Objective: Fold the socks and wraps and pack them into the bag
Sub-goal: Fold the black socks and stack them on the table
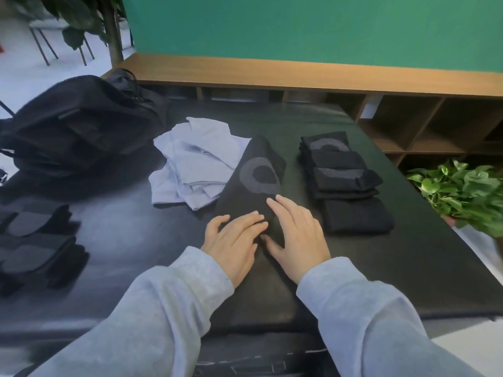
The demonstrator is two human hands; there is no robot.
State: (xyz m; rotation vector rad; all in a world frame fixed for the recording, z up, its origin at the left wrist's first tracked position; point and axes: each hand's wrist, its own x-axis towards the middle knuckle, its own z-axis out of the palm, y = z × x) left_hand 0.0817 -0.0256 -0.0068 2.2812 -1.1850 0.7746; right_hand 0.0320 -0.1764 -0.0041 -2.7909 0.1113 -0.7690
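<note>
Both hands lie flat, fingers straight, pressing on a black sock (254, 191) that stretches away from them across the dark table (408, 240). The left hand (234, 240) and right hand (295, 235) sit side by side, nearly touching, on the sock's near half; neither curls round anything. Just beyond the fingertips, the sock shows a grey ring mark. To the right of the right hand sits a stack of folded black socks (345, 180). Beyond and left of the left hand lies a crumpled pale blue cloth (196, 164), its edge under the sock. Farther left stands the black bag (79, 131), and nearer, left of the left hand, a dark pile of socks (38, 246).
</note>
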